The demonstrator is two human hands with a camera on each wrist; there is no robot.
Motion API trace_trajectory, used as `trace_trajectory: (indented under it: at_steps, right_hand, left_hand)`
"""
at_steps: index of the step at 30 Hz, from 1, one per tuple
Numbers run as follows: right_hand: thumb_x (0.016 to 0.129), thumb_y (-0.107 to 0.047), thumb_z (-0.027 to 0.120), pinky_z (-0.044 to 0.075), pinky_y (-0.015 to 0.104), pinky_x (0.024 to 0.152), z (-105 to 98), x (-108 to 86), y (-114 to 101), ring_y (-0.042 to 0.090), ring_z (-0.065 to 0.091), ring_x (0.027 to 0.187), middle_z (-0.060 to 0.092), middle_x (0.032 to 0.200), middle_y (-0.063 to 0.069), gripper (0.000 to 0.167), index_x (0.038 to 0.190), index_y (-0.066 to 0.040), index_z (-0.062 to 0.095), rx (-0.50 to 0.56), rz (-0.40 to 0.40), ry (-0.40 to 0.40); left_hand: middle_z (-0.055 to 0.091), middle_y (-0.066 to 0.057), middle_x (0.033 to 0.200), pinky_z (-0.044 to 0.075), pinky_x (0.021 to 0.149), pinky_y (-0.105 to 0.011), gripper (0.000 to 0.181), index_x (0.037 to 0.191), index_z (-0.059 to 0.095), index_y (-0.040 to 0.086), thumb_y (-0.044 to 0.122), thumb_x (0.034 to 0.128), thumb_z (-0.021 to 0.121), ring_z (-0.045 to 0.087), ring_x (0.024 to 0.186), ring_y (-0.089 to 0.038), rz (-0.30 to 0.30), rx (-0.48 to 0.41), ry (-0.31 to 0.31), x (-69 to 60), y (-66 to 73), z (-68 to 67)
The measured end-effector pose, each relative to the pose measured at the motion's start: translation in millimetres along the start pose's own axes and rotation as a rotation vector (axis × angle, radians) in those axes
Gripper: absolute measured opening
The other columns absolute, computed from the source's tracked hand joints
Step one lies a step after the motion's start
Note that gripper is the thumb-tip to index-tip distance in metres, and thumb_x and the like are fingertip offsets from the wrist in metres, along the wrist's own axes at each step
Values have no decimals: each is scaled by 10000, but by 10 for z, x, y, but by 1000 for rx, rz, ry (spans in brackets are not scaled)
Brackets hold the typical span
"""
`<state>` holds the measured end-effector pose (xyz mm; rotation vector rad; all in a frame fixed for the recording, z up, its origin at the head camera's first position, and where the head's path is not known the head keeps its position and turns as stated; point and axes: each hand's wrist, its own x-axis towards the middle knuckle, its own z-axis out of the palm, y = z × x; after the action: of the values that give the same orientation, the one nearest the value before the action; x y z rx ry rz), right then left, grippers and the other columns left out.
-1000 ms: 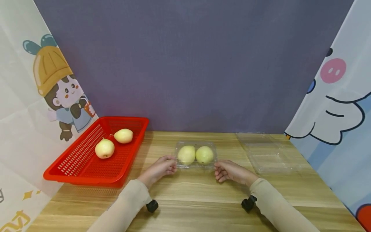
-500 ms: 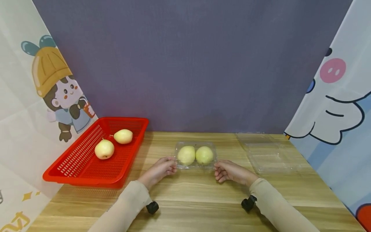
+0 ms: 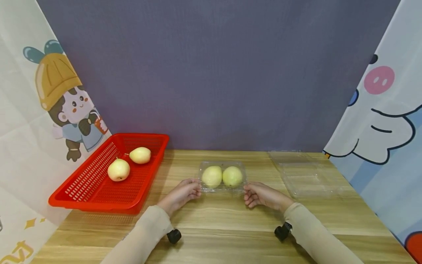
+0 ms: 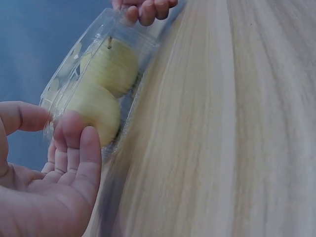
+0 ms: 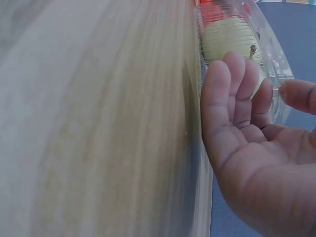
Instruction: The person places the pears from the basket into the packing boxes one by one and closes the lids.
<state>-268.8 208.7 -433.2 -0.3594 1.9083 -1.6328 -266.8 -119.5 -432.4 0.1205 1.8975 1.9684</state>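
A clear plastic box [image 3: 222,190] with two yellow-green pears [image 3: 212,176] inside lies mid-table, its lid apparently closed. My left hand [image 3: 180,195] holds its near left corner and my right hand [image 3: 267,196] its near right corner. In the left wrist view, thumb and fingertips of the left hand [image 4: 59,182] pinch the edge of the box [image 4: 106,24]. The right wrist view has the right hand [image 5: 261,148] with its thumb at the rim of the box [image 5: 269,44] and its fingers bent beside the wall.
At the left stands a red basket [image 3: 138,200] with two pale pears [image 3: 118,169] in it. Another clear container [image 3: 304,179], lying open, is at the right rear of the wooden table [image 3: 227,234]. A grey-blue cloth [image 3: 211,73] hangs behind, with printed sheets on both sides.
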Motion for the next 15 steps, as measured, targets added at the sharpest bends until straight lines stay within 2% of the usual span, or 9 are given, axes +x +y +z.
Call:
trace_trajectory:
  at_steps: [15]
  right_hand:
    - [1050, -269, 467, 562, 349, 776, -7, 7, 12, 213, 606, 842, 600, 909, 78, 290, 1028, 13, 532, 29, -2, 1]
  left_hand:
    - [559, -88, 950, 530, 845, -310, 459, 1345, 390, -160, 66, 965, 513, 583, 824, -152, -13, 13, -18, -6, 0, -35]
